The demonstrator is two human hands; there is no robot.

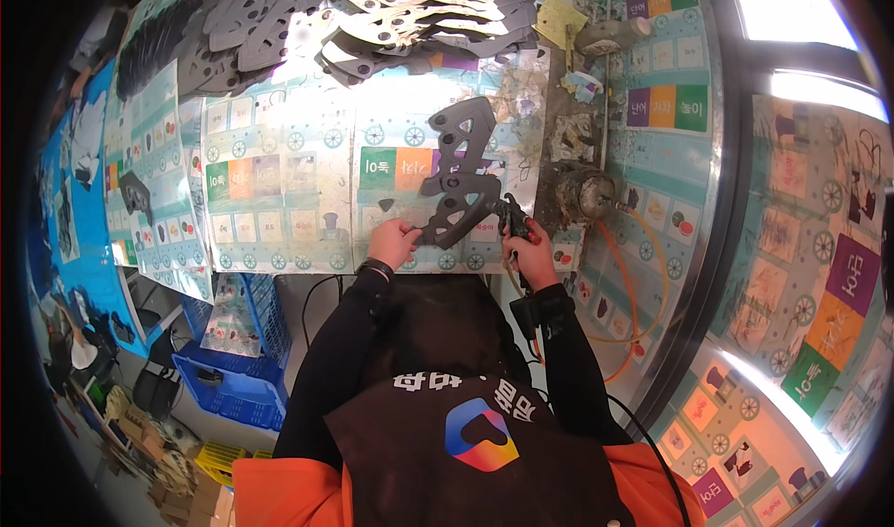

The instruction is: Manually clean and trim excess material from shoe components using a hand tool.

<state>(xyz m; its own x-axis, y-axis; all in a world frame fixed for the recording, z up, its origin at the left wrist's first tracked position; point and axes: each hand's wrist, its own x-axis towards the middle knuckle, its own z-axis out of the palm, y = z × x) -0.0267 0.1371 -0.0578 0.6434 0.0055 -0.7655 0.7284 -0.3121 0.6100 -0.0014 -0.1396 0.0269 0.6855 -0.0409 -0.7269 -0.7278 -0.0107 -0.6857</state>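
A dark grey flat piece with cut-out openings [458, 184] lies on the paper-covered table in front of me. My left hand [393, 246] is closed in a pinch at the piece's near left corner. My right hand [531, 255] grips a small black spray gun [510, 216], its front end close to the piece's right edge. A small dark scrap [386, 206] lies on the paper just beyond my left hand.
Many similar grey pieces [419, 20] are heaped at the far side. A stained round metal pot [585, 192] stands right, near orange and yellow hoses [618, 290]. One curved dark piece [136, 197] lies far left. Blue crates [228, 378] stand below the table's left part.
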